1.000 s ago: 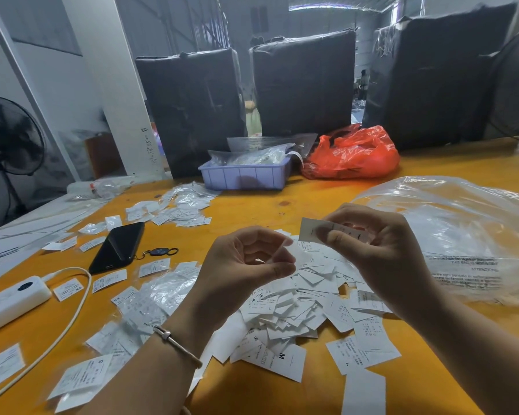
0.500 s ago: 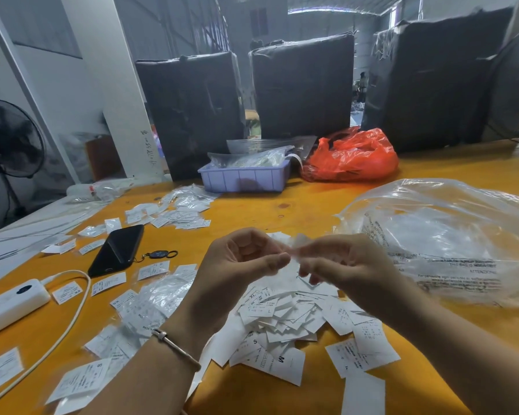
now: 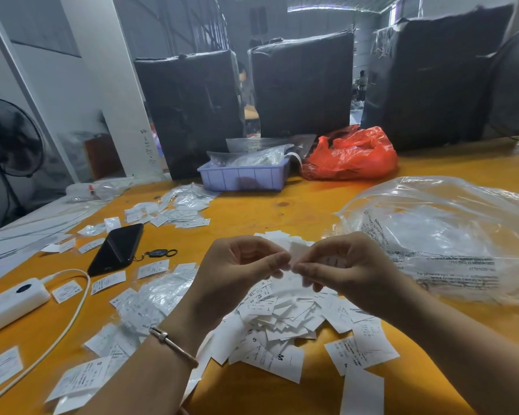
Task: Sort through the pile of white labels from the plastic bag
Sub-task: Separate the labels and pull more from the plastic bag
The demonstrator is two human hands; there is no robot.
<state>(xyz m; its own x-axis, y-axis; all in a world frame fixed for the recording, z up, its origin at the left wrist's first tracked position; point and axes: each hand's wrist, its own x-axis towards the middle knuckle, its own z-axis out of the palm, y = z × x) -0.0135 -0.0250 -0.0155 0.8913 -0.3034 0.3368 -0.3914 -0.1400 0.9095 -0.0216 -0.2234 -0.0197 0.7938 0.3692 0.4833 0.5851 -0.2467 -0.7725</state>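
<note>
A pile of white labels (image 3: 285,322) lies on the orange table (image 3: 252,211) in front of me. Above it, my left hand (image 3: 237,271) and my right hand (image 3: 348,271) meet fingertip to fingertip, both pinching one small white label (image 3: 297,253) between them. The clear plastic bag (image 3: 450,235) with printed text lies crumpled to the right of my right hand. More labels, some in clear sleeves (image 3: 150,298), are spread to the left of the pile.
A black phone (image 3: 116,248) with a key fob (image 3: 159,253) lies left of my hands. A white power bank (image 3: 12,304) and its cable sit at the far left. A lilac tray (image 3: 243,176) and a red bag (image 3: 351,155) stand at the back, before black-wrapped bales.
My right hand has come down and left with its label to meet my left hand. Both hands now pinch the label over the pile.
</note>
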